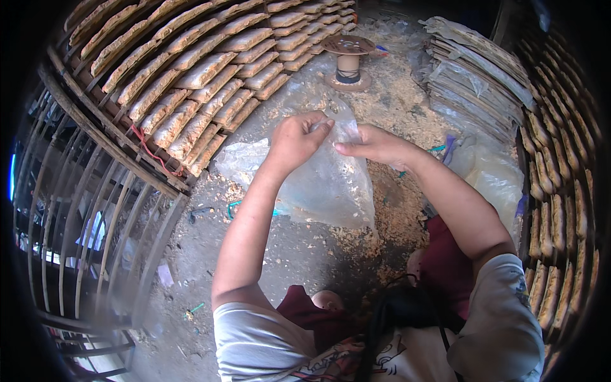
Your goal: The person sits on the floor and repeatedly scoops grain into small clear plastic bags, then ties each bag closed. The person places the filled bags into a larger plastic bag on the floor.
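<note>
Between both hands hangs a crumpled translucent plastic sheet (329,191), its lower part spread above the gritty floor. My left hand (300,138) pinches its upper edge between thumb and fingers. A short way to the right, my right hand (374,145) grips the same sheet, with the thumb on top and the other fingers mostly hidden behind. Tan crumbs cling to the plastic. Whether it is a bag or a single layer, I cannot tell.
Slatted racks of tan slabs (205,76) rise at left, with more slabs (549,229) at right. A cable reel (348,62) stands ahead, near a stack of flat sheets (477,81). Crumbs (401,205) litter the floor; loose plastic (491,172) lies right.
</note>
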`<state>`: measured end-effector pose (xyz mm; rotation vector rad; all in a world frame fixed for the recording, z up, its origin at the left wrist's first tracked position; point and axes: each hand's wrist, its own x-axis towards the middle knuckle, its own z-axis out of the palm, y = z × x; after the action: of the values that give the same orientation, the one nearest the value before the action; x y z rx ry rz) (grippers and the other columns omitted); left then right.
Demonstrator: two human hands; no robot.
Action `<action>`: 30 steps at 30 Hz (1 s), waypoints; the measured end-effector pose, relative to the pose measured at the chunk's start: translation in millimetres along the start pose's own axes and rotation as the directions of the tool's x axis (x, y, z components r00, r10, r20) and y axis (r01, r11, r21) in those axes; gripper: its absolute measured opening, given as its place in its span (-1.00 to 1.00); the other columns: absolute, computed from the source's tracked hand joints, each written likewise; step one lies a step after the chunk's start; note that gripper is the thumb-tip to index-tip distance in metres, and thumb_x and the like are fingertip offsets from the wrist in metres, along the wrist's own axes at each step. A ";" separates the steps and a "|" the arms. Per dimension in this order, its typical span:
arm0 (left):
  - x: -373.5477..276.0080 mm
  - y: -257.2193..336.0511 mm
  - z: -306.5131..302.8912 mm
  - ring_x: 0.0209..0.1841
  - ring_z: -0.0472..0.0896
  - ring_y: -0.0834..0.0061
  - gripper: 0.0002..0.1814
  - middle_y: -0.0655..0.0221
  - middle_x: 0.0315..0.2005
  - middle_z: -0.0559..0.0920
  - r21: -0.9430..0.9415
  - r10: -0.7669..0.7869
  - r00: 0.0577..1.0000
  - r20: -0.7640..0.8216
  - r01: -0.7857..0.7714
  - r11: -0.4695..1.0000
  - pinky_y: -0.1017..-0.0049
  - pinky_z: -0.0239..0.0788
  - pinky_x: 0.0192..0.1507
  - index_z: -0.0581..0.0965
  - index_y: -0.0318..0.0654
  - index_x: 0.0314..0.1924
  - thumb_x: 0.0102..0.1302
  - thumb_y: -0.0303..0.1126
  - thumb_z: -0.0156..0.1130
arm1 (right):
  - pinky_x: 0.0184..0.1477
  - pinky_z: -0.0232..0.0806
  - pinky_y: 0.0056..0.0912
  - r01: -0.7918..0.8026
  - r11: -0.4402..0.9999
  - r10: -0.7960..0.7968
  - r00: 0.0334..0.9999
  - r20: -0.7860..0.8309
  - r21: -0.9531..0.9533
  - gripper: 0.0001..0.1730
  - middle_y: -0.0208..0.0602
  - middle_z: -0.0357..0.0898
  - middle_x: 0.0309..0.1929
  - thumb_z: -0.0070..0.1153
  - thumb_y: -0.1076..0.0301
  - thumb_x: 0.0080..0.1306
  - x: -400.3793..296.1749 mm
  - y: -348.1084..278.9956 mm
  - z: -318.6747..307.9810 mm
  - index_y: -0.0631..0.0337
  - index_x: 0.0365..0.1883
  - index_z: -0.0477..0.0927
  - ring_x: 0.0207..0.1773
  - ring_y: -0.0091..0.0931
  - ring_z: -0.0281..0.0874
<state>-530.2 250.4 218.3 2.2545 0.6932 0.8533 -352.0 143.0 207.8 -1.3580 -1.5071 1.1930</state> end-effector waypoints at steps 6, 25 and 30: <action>5.6 -0.5 -9.6 -0.46 0.62 0.15 -0.78 0.13 -0.51 0.63 0.111 0.089 0.984 -0.153 -0.072 0.991 0.29 0.41 -0.36 0.67 -0.15 -0.24 0.35 -0.17 0.28 | -0.02 0.44 -0.21 -0.211 0.912 0.196 0.977 -0.080 -0.352 -0.52 0.00 0.69 -0.18 0.20 0.10 0.38 6.2 30.8 9.3 0.41 -0.02 0.61 -0.11 -0.30 0.67; -0.3 5.5 -74.7 -0.53 0.57 0.41 -0.78 0.25 -0.57 0.62 0.202 0.060 0.912 -0.406 0.026 0.979 0.43 0.40 -0.38 0.65 -0.19 -0.26 0.37 -0.18 0.30 | 0.17 0.39 -0.14 -0.042 0.615 0.383 0.888 0.252 -0.787 -0.56 0.09 0.64 -0.02 0.27 0.22 0.33 7.0 117.8 5.1 0.40 0.02 0.58 0.11 -0.21 0.60; -11.7 11.3 -62.9 -0.58 0.51 0.43 -0.77 0.24 -0.60 0.58 0.187 0.127 0.928 -0.349 -0.064 0.980 0.42 0.35 -0.42 0.64 -0.22 -0.29 0.38 -0.20 0.30 | 0.11 0.44 -0.21 0.179 0.973 -0.163 0.980 0.115 -0.147 -0.38 0.08 0.63 0.00 0.29 0.08 0.31 2.1 47.9 31.5 0.42 0.13 0.53 0.08 -0.23 0.62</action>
<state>-580.1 258.0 259.3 2.3225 0.8540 1.3230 -369.3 140.3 153.2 -1.2542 -1.7847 1.0671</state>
